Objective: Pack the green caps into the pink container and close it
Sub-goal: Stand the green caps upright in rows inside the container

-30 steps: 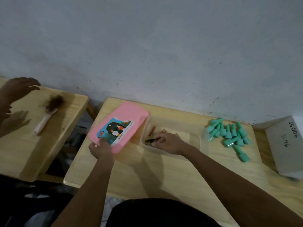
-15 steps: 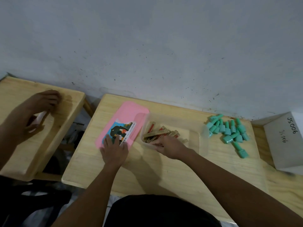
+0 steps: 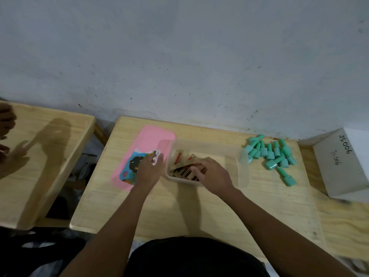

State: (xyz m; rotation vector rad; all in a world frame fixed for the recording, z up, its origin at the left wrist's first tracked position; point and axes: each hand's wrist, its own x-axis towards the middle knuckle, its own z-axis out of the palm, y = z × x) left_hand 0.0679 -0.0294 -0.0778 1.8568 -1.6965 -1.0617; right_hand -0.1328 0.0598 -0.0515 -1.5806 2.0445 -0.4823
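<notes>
A pink lid point(image 3: 153, 140) with a cartoon sticker lies flat on the wooden table, left of a clear plastic container point(image 3: 242, 166). Inside the container lie several gold and red sticks point(image 3: 182, 158). My left hand point(image 3: 148, 168) rests flat on the lid's near right part, fingers spread. My right hand point(image 3: 211, 173) reaches into the container, its fingers curled among the sticks; whether it grips one I cannot tell. Several green caps point(image 3: 271, 154) lie in a loose heap on the table to the right of the container, apart from both hands.
A white cardboard box point(image 3: 343, 162) marked JS006 stands at the far right edge. A second wooden table point(image 3: 50, 156) sits to the left across a gap, with another person's hand point(image 3: 6, 124) at its left edge. A grey wall runs behind.
My left hand set the pink lid down flat and now rests on it. My right hand stays among the sticks. The other person's hand drew back to the left.
</notes>
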